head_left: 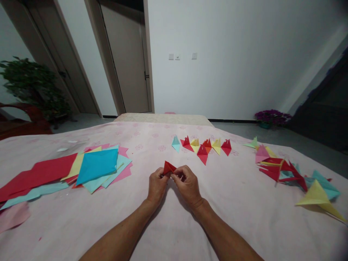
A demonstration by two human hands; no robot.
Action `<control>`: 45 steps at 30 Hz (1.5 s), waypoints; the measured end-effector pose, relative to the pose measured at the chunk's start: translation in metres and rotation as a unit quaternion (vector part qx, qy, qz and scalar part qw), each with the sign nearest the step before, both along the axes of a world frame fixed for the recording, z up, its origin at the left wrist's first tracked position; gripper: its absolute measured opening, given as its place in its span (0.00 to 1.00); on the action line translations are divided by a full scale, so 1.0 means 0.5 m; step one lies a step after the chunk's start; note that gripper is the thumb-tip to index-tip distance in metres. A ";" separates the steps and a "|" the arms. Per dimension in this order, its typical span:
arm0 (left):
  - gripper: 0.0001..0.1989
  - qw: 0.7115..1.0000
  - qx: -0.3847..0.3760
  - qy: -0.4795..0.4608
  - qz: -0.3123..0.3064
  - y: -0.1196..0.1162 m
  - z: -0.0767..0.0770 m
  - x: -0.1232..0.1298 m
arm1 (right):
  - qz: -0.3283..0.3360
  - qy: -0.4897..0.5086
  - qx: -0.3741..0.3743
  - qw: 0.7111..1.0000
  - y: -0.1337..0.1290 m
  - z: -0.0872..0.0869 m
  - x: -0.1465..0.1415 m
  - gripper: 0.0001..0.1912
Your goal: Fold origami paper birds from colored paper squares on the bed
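Observation:
A small folded piece of red paper point(169, 168) is held up just above the table cloth, between my two hands. My left hand point(157, 185) pinches its left lower side, and my right hand point(188, 185) pinches the right lower corner with curled fingers. The lower edge of the paper is partly hidden by my fingertips. Behind my hands stand several small folded paper birds in a row, among them a red one point(202, 153) nearest to my right hand and a light blue folded piece point(176, 144) at the row's left end.
Left on the pink-white cloth point(146, 235) lie flat coloured sheets, with a blue sheet point(98, 165) on top and red sheets point(40, 174) beside it. At the right is a loose pile of folded pieces, including a yellow one point(315, 195).

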State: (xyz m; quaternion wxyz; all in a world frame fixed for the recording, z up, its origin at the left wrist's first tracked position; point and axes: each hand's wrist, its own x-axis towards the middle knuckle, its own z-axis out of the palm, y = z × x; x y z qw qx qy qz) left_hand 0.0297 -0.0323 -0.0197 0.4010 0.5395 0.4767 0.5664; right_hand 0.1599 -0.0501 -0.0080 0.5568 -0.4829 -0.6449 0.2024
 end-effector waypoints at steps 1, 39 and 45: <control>0.07 1.000 0.000 0.002 0.001 0.000 0.000 0.000 | 0.005 0.001 -0.008 1.000 0.001 0.000 0.000 0.02; 0.15 0.979 -0.040 -0.151 -0.135 -0.014 0.024 0.004 | 0.057 0.132 -0.086 0.986 0.008 0.009 0.014 0.07; 0.16 0.984 -0.038 -0.142 -0.099 -0.011 0.032 0.002 | 0.070 0.146 -0.096 0.982 0.007 0.008 0.016 0.08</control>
